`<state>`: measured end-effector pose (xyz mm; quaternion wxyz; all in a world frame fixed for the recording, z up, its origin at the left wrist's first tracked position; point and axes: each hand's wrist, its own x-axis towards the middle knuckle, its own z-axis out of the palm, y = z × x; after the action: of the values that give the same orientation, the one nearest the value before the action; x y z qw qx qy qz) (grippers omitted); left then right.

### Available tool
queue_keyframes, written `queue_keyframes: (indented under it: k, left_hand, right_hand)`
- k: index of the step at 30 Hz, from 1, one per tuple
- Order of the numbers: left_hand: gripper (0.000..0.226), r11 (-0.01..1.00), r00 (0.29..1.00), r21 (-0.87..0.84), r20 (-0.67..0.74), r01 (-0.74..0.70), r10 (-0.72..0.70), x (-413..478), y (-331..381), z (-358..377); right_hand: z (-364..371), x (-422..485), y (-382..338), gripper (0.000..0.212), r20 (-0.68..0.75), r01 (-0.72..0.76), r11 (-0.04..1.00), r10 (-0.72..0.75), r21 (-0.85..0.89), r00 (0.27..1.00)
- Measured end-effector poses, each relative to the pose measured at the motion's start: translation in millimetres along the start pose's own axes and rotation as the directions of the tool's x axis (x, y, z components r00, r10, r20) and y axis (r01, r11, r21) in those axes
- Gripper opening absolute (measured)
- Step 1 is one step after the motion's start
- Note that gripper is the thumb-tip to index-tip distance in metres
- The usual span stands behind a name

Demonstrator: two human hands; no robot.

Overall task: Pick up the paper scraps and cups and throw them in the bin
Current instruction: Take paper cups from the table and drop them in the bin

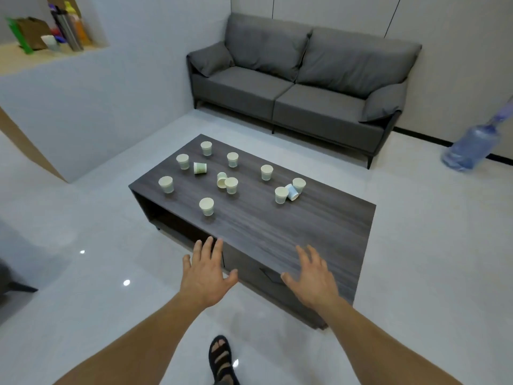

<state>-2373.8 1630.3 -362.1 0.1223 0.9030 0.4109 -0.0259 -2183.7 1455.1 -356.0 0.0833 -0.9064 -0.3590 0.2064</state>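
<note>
Sandalled foot (220,359) first, planted on the glossy pale floor (83,287) at the person's 6 o'clock, with both bare forearms reaching forward above it. Left hand (206,269) hangs over the near long edge of the dark wood coffee table (277,240), fingers straight and spread, gripping nothing. Right hand (312,276), at 1 o'clock, is splayed the same way above the top near its right end. I cannot tell whether either palm touches the wood.

Bare grain runs from the hands to the paper cups (206,206), all on the table's far half, from 11 to 1 o'clock. They are small and cream-white, twelve by my count. Nine stand upright and three lie tipped: a green-printed cup (200,168), a plain tipped cup (221,179) touching an upright one, and a pale blue cup (291,191) wedged between two others. The nearest cup stands close to the near long edge.

Open floor spreads at 9 o'clock beside the table's left end, and a strip separates the far edge from the grey sofa (299,87). A blurred water bottle (472,147) stands at 2 o'clock.
</note>
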Motion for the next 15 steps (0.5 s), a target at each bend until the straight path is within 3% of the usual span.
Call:
queue_keyframes:
  k: [8, 15]
  left_hand:
    - [0.090, 0.991, 0.990, -0.021, 0.057, -0.132, 0.132, 150, -8, -39]
    - [0.092, 0.982, 0.973, -0.026, 0.133, -0.187, 0.188, 243, 2, -32]
  right_hand:
    - [-26, 110, -22, 0.081, 0.041, -0.113, 0.994, 0.113, 0.012, 0.993]
    - [-37, 217, -13, 0.081, 0.087, -0.180, 0.983, 0.177, 0.028, 0.980]
